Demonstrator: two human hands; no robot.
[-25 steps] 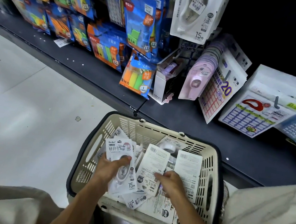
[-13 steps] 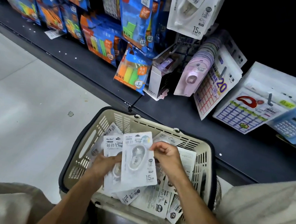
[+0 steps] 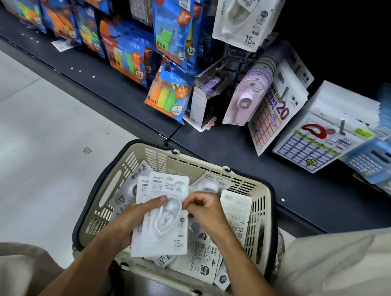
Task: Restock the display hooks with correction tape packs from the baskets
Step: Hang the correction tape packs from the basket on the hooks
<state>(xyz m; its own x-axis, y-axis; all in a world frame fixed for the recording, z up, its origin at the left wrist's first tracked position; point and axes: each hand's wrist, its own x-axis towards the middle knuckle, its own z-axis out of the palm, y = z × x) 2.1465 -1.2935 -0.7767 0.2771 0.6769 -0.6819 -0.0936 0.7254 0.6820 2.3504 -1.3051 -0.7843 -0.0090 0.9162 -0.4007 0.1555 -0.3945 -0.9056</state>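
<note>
**Now a second pack sits on the pile**

Meanwhile, the pack the right hand (image 3: pixel 202 209) carried half a second ago lies flat on the stack of correction tape packs (image 3: pixel 162 218), so a bundle is building for the hooks. The left hand (image 3: pixel 130 218) grips the stack from the left, thumb on its face. The right hand's curled fingers pinch its right edge. All this hovers at lower centre, above the basket (image 3: pixel 257 230) of loose packs.
</note>
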